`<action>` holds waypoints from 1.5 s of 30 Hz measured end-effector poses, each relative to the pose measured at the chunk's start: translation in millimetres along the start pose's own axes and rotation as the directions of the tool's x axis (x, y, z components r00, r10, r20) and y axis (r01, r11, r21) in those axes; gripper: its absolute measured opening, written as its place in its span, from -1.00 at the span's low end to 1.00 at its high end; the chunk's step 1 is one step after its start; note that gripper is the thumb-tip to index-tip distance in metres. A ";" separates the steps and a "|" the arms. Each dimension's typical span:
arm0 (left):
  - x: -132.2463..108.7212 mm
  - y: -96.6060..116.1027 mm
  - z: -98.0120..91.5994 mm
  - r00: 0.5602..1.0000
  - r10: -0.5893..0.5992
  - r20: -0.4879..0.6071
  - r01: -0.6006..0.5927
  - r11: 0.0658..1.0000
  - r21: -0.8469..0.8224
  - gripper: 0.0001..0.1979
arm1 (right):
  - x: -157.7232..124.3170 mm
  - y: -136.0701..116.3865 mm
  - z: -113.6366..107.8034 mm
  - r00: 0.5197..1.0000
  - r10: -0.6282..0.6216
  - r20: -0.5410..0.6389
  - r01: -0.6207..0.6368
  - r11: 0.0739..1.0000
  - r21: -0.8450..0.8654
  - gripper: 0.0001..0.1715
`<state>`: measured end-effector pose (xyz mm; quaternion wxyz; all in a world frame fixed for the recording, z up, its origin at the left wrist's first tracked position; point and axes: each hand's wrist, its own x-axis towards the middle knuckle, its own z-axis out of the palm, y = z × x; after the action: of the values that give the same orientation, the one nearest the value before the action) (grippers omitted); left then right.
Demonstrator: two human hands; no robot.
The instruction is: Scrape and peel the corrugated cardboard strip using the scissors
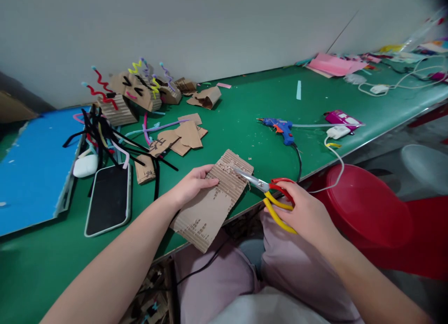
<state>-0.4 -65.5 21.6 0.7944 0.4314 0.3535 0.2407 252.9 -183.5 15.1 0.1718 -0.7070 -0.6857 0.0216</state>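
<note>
A piece of corrugated cardboard [210, 207] lies tilted over the front edge of the green table, part of its top paper torn away so the ridges show. My left hand [194, 186] grips its left edge, thumb on top and fingers partly hidden underneath. In my right hand [303, 207] is a pair of scissors [261, 184] with red and yellow handles. The blades look closed or nearly so, and their tip rests on the rough, torn strip near the far end of the cardboard.
Left of my hands lie a phone [109, 200], a white earbud case [85, 166], black pipe cleaners [96, 133] and cardboard scraps [189, 135]. Cardboard figures [135, 91] stand behind. A blue glue gun [280, 128] with its cord lies right, above a red stool [367, 205].
</note>
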 end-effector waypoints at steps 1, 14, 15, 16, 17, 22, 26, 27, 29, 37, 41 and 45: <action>0.4 -0.4 -0.5 1.000 0.012 -0.004 -0.012 1.000 -0.011 -0.59 | -1.1 2.5 -1.3 1.000 -0.001 0.007 0.001 1.000 0.003 -0.46; 1.9 -3.9 -3.9 0.999 0.050 -0.020 -0.050 0.999 -0.001 -0.60 | -6.1 10.8 3.8 0.996 -0.087 -0.009 0.087 0.996 -0.017 -0.54; 1.8 -3.6 -4.0 0.999 0.051 -0.018 -0.051 0.999 0.003 -0.60 | -5.9 10.8 3.4 0.997 -0.079 -0.003 0.079 0.997 -0.015 -0.54; 1.7 -3.1 -4.1 0.999 0.051 -0.019 -0.051 0.999 0.006 -0.60 | -5.8 10.9 3.0 0.998 -0.070 0.005 0.070 0.997 -0.011 -0.53; 1.5 -2.7 -4.1 0.999 0.047 -0.021 -0.046 0.999 0.011 -0.59 | -5.9 11.0 2.5 0.998 -0.061 0.014 0.061 0.998 -0.006 -0.53; 1.4 -1.9 -3.6 0.999 0.042 -0.032 -0.042 0.999 0.005 -0.58 | -7.4 12.0 1.1 0.999 -0.044 0.030 0.044 0.999 0.018 -0.52; 1.9 -2.9 -3.5 0.999 0.047 -0.026 -0.047 0.999 0.010 -0.59 | -8.5 13.1 2.0 0.998 -0.052 0.028 0.051 0.998 0.023 -0.54; 1.9 -2.9 -3.5 0.999 0.045 -0.023 -0.045 0.999 0.013 -0.59 | -8.6 13.1 2.6 0.998 -0.050 0.038 0.049 0.999 0.023 -0.54; 1.7 -2.8 -3.5 0.999 0.041 -0.017 -0.041 0.999 0.013 -0.58 | -8.5 12.7 4.0 0.997 -0.038 0.069 0.037 0.999 0.027 -0.54; -1.3 -3.1 -2.6 0.999 -0.015 0.040 0.014 0.999 0.033 -0.57 | -5.2 1.4 6.9 0.999 -0.017 0.048 0.019 0.999 -0.034 -0.54; -1.7 -4.0 -2.1 0.998 -0.015 0.059 0.014 1.000 0.020 -0.59 | -4.3 -2.1 6.8 0.996 -0.089 0.016 0.090 0.995 -0.047 -0.56; -1.6 -2.8 -0.8 0.998 -0.010 0.065 0.011 1.000 -0.016 -0.61 | -8.3 2.5 6.5 0.996 -0.084 -0.023 0.081 0.992 -0.098 -0.50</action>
<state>-1.8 -67.5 19.5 0.8104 0.4305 0.3275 0.2252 253.1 -190.2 6.5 0.1473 -0.6857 -0.7123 -0.0286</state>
